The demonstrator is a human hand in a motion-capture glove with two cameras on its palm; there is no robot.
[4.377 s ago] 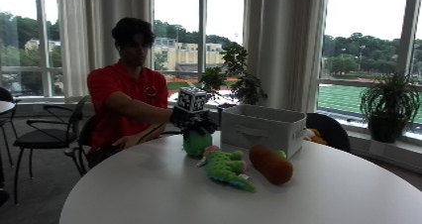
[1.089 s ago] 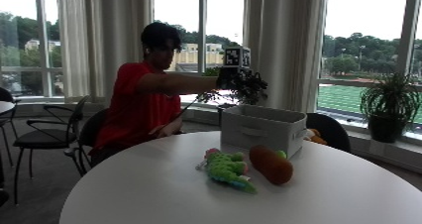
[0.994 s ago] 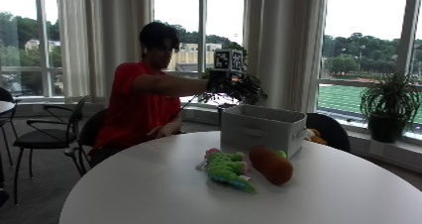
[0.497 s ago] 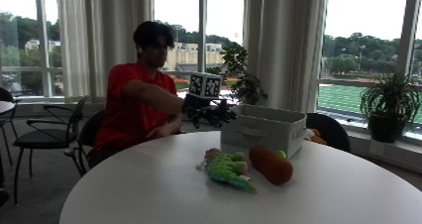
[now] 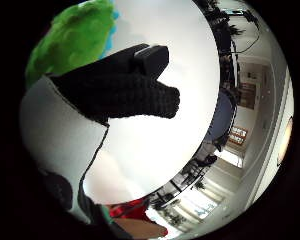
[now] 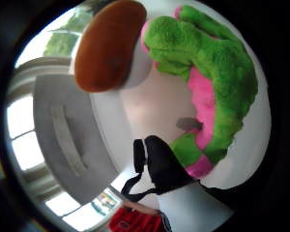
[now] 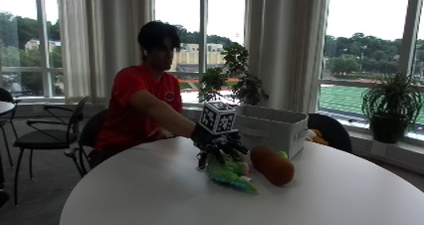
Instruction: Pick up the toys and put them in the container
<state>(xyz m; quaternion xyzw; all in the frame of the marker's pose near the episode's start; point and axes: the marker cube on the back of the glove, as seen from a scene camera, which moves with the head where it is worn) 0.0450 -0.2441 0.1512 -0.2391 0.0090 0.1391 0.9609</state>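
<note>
The green and pink plush toy point(image 7: 228, 172) and orange plush carrot point(image 7: 272, 165) are lying at the white container's point(image 7: 268, 128) six o'clock while we are lowering our spread-fingered, empty right hand point(image 7: 215, 148) onto them.

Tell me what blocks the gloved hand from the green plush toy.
Nothing visible does: the hand hangs open right above the green plush toy on the table; the orange toy lies beside it.
</note>
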